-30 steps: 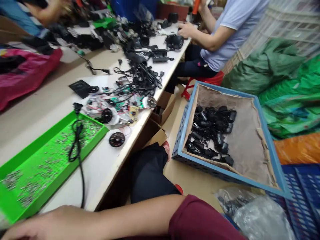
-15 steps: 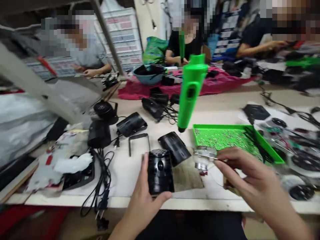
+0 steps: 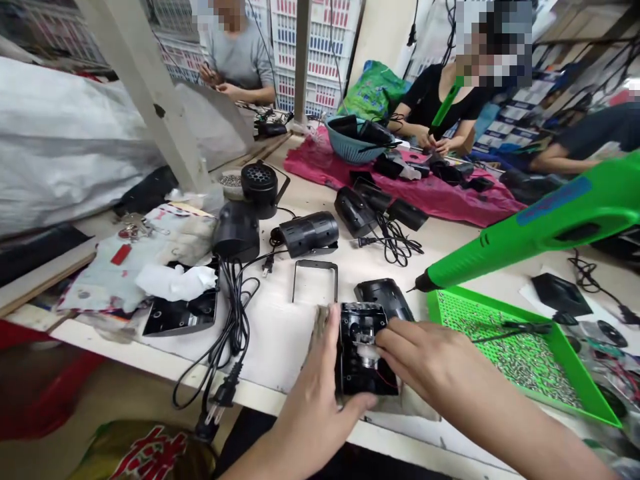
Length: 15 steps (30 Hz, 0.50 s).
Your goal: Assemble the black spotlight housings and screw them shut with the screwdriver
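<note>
My left hand (image 3: 317,387) grips a black plastic housing half (image 3: 360,383) from its left side, thumb along the near edge. The shell stands on a greyish cloth (image 3: 420,403), its hollow inside facing me. With closed fingers, my right hand (image 3: 430,353) holds a small silver, motor-like part (image 3: 369,358) inside the shell. A thin red wire shows below that part. Right behind lies another black housing half (image 3: 387,297), partly covered by my right hand. Above my right hand hangs a green electric screwdriver (image 3: 510,240), its tip pointing left.
A green tray (image 3: 595,400) of small screws is at right. A black U-shaped bracket (image 3: 315,265) lies beyond my hands. Black lamp-like units (image 3: 310,233) and coiled power cords (image 3: 235,320) are left. Across the table, people work near a blue basket (image 3: 355,143) on pink cloth (image 3: 310,163).
My right hand has brought the silver part leftward into the shell. The shell now shows its hollow side instead of its outside. The view has shifted right, and the hanging screwdriver has swung to a slant.
</note>
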Motion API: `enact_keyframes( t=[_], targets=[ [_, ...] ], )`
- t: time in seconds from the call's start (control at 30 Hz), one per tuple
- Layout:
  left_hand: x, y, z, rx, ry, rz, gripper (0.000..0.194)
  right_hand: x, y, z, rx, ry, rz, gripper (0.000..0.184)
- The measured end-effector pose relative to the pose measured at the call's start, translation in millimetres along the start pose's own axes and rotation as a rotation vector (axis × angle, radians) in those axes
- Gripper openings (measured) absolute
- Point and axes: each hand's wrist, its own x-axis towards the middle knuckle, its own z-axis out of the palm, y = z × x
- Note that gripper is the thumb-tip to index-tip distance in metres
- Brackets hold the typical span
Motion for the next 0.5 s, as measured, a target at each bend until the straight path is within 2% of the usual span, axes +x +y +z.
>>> enact_keyframes(
  t=[0.13, 0.2, 0.27, 0.33, 0.4, 0.43, 0.5],
  targets=[
    [2.7, 1.9, -1.9, 0.029, -0.067, -0.047, 0.115, 7.9, 1.7, -4.0, -0.057, -0.043, -0.061, 0.017],
    [3.8, 1.6, -3.3, 0.046, -0.08, -0.068, 0.116, 6.3, 7.9, -10.6, 0.017, -0.025, -0.02, 0.013],
    [3.3, 0.2, -6.4, 0.035, -0.088, -0.092, 0.108, -0.8, 17.1, -20.1, 0.132, 0.028, 0.082, 0.011],
    [2.2, -1.0, -11.9, -0.014, -0.109, -0.119, 0.1, -15.1, 26.7, -29.9, 0.249, 0.066, 0.192, 0.01],
    [2.1, 0.1, -18.6, -0.03, -0.105, -0.125, 0.092, -37.3, 33.5, -36.1, 0.353, 0.033, 0.28, 0.01],
    [3.0, 2.3, -21.5, 0.009, -0.076, -0.099, 0.084, -51.0, 35.1, -37.3, 0.39, 0.001, 0.316, 0.012],
    [7.3, 10.7, -23.7, 0.184, -0.009, 0.036, 0.062, -81.6, 34.0, -36.2, 0.367, 0.015, 0.372, 0.019]
  ],
)
